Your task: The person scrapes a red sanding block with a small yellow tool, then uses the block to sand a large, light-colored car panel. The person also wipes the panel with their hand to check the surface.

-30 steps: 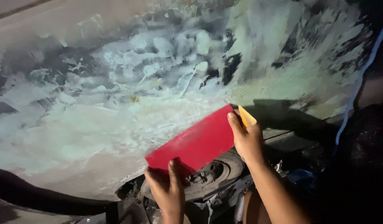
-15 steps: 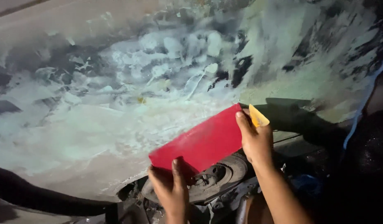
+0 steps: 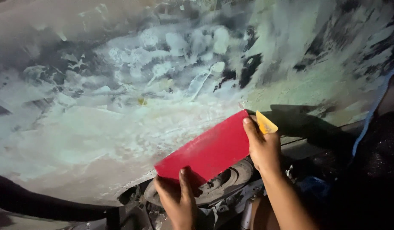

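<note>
Left hand (image 3: 176, 200): gripping the red spreader's lower corner at 7 o'clock, thumb pressing on its face, other fingers hidden behind.
Right hand (image 3: 262, 147): clamping the upper end at 2 o'clock, fingers pressed together; a yellow wedge (image 3: 265, 123) is poking out above them.
Red spreader (image 3: 205, 149): lying tilted, its long edge resting against the panel.
Panel (image 3: 120, 106): showing smeared whitish filler.
Wheel (image 3: 222, 183): sitting just below the spreader, at 6 o'clock.

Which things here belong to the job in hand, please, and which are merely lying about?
In use:
red spreader, held by left hand and right hand
yellow scraper, in the right hand
filler-coated panel

Lying about:
wheel hub
blue cable
</note>
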